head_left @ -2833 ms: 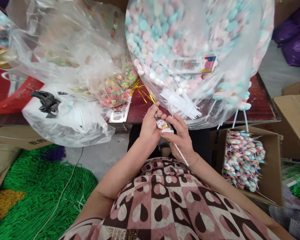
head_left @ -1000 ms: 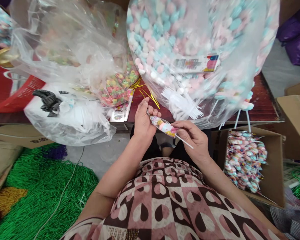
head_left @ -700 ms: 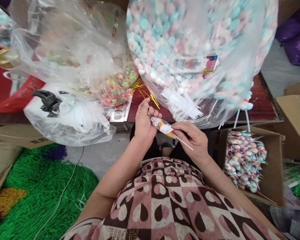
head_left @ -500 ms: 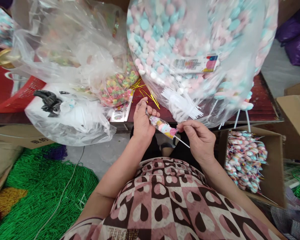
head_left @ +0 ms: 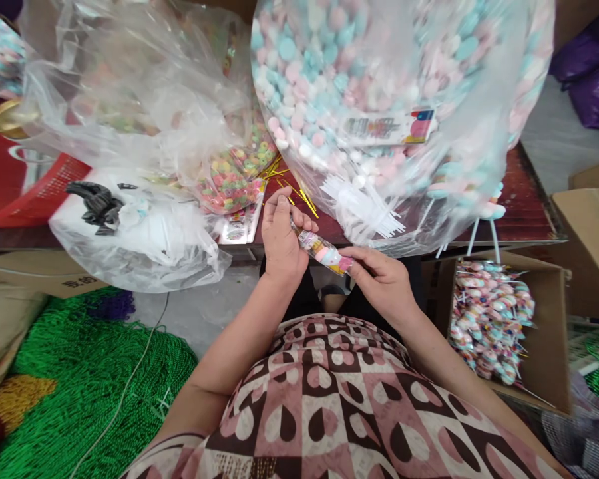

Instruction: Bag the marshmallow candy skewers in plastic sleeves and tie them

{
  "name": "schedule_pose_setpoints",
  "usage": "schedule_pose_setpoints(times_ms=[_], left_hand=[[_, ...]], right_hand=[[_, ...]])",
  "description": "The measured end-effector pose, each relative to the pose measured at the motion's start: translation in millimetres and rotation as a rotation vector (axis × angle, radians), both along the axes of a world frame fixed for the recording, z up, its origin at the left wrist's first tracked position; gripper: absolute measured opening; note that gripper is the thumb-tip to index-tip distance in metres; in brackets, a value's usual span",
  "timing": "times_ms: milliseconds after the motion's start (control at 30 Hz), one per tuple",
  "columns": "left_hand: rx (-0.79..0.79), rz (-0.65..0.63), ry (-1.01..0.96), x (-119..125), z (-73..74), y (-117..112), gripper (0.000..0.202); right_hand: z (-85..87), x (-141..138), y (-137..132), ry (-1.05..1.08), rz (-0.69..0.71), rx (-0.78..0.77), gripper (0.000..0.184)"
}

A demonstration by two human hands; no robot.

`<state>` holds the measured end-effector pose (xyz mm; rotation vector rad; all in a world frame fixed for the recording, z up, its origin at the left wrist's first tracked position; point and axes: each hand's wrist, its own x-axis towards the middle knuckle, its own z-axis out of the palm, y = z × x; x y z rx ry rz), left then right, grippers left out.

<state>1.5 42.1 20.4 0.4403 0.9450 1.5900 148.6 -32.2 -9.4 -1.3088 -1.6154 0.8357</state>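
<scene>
A marshmallow lollipop [head_left: 327, 254] in a clear printed wrapper lies slanted between my two hands, over my lap at the table's edge. Around its upper left end the fingers of my left hand [head_left: 284, 236] are closed. My right hand [head_left: 382, 279] pinches the lower right end, where the wrapper meets the stick; the white stick itself is hidden by the fingers. Just beyond my hands, gold twist ties [head_left: 304, 197] lie loose on the dark red table. White sticks [head_left: 367, 206] rest in a bundle on the big marshmallow bag.
A large clear bag of pastel marshmallows [head_left: 309, 86] fills the back. To the left are bags of ring candies [head_left: 232, 173] and a white plastic bag [head_left: 154, 233]. A cardboard box [head_left: 549, 332] holds wrapped lollipops at right. Green bead strands [head_left: 94, 392] cover the floor at left.
My right hand has moved left and closer along the lollipop, now covering the stick that showed before. My left hand keeps its hold, shifted slightly left.
</scene>
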Motion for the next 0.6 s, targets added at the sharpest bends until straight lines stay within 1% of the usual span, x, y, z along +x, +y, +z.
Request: schedule_pose_setpoints(times_ms=[133,200,233,300,333,433,467,533,600], left_hand=[[-0.034,-0.009,0.010,1.1,0.4,-0.8,0.005],[-0.037,-0.012,-0.008,1.3,0.6,-1.2,0.005],[-0.040,-0.011,-0.018,1.1,0.8,-1.1,0.005],[-0.045,0.003,-0.029,-0.3,1.7,-0.4,0.006],[-0.044,0.015,-0.028,-1.6,2.6,0.3,0.007],[-0.027,0.060,0.008,-5.9,6.7,3.2,0.008],[-0.014,0.062,0.025,-7.0,8.4,4.1,0.009],[0.036,0.035,0.043,-7.1,11.7,4.7,0.009],[0.094,-0.031,0.007,-4.1,13.5,2.7,0.013]], right_hand=[[5.3,-0.2,-3.1,-0.007,-0.027,0.122,0.017],[7.8,-0.1,-4.0,0.017,-0.023,0.143,0.015],[8.6,0.1,-4.4,0.038,-0.020,0.128,0.014],[9.1,1.3,-5.8,0.111,-0.002,0.029,0.016],[8.8,2.3,-7.0,0.161,0.022,-0.056,0.019],[6.8,5.2,-12.7,0.314,0.134,-0.376,0.035],[6.0,5.8,-14.7,0.351,0.156,-0.456,0.037],[4.2,6.2,-17.7,0.402,0.140,-0.536,0.036],[2.8,5.8,-18.4,0.463,0.070,-0.525,0.031]])
